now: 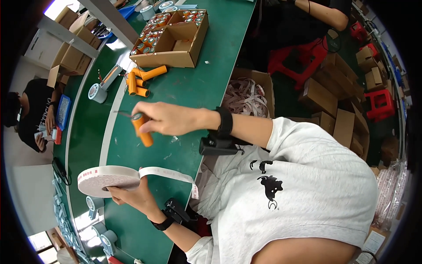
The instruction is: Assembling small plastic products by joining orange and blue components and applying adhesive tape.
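Note:
My right hand point(160, 119) is closed round an orange cylindrical battery point(144, 132), held upright and slightly tilted above the green bench. Thin wires stick out of its upper end, a little blurred. My left hand point(134, 193) grips a wide roll of white tape point(110, 174) with reddish print, the fingers under it and at its core. A loose strip point(171, 173) runs off the roll towards my body, its end hanging down at the bench edge. Battery and tape are apart. More orange batteries point(140, 81) with wires lie on the bench beyond my right hand.
A cardboard box point(176, 57) with dividers holds several batteries. Near it stands a pale blue tape dispenser point(97, 93). Another carton point(268, 88) of crumpled strips sits beside the bench. Across the bench works another person point(37, 114); red stools point(380, 105) stand on the floor.

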A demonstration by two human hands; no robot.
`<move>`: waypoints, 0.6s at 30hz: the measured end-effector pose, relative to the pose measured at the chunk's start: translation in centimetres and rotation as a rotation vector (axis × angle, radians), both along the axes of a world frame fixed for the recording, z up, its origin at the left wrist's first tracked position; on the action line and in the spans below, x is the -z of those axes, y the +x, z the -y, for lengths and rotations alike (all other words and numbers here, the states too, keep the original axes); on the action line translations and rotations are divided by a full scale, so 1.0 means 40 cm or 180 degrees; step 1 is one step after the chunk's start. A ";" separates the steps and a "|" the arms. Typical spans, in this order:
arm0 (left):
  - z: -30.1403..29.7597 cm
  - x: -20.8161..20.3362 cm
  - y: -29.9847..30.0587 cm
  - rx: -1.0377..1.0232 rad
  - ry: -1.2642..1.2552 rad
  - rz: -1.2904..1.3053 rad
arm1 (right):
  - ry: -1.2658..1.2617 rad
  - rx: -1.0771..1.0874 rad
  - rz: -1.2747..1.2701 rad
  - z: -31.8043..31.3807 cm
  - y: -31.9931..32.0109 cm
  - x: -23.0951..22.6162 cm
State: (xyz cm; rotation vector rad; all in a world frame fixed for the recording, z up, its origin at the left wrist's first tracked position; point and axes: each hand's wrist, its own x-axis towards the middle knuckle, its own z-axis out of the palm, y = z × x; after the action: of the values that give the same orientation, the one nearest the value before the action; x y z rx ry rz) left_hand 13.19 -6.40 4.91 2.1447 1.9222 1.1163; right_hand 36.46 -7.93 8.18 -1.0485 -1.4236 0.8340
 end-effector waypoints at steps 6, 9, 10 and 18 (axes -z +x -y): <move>0.008 -0.010 0.019 0.0089 -0.0075 -0.0232 | 0.0528 0.0035 0.0207 -0.004 -0.134 -0.071; 0.006 0.001 0.008 0.0341 0.0452 -0.0585 | 0.0778 0.0275 0.0475 -0.027 -0.172 -0.051; 0.006 0.002 0.004 0.0334 0.0440 -0.0591 | 0.0807 0.0287 0.0483 -0.030 -0.180 -0.044; 0.025 -0.025 0.042 0.0052 0.0060 -0.0966 | 0.0304 0.0104 -0.0464 -0.071 -0.186 -0.001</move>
State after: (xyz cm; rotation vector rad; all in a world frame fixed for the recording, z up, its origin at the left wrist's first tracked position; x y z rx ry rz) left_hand 14.88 -7.40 5.89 2.4569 2.0082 0.8490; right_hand 29.01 -5.10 8.20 -0.9176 -1.3071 0.7949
